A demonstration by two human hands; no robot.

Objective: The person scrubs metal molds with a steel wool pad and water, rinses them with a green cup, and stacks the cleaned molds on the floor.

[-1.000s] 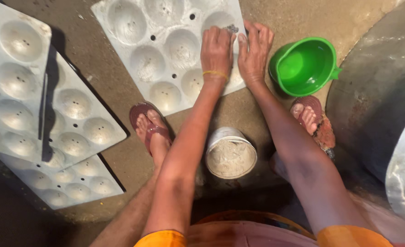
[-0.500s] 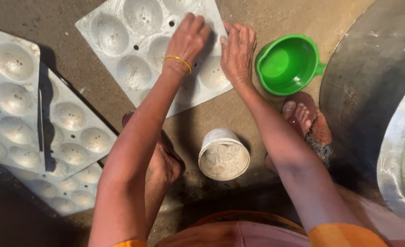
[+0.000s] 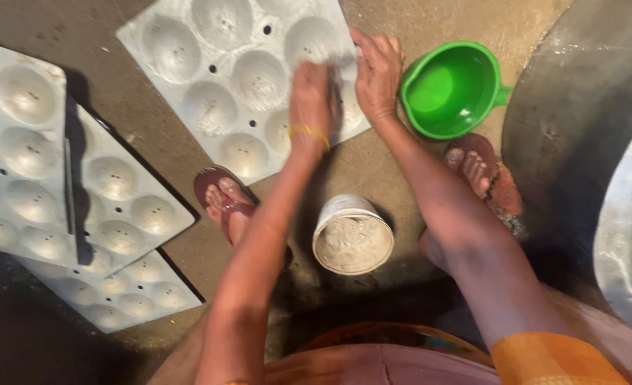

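While both flat, open hands, left hand point(image 3: 314, 96) and right hand point(image 3: 376, 71), press one dimpled grey metal mould tray point(image 3: 209, 78), three more trays point(image 3: 80, 207) lie stacked beside one green plastic jug point(image 3: 451, 89) and one white tub point(image 3: 352, 235).

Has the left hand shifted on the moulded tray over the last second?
Yes. The left hand has moved away from the green jug, leftward across the metal tray; the right hand lies at the tray's edge beside the jug.

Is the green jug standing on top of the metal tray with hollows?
No, the green jug stands on the bare floor to the right of the metal tray, beside the right hand.
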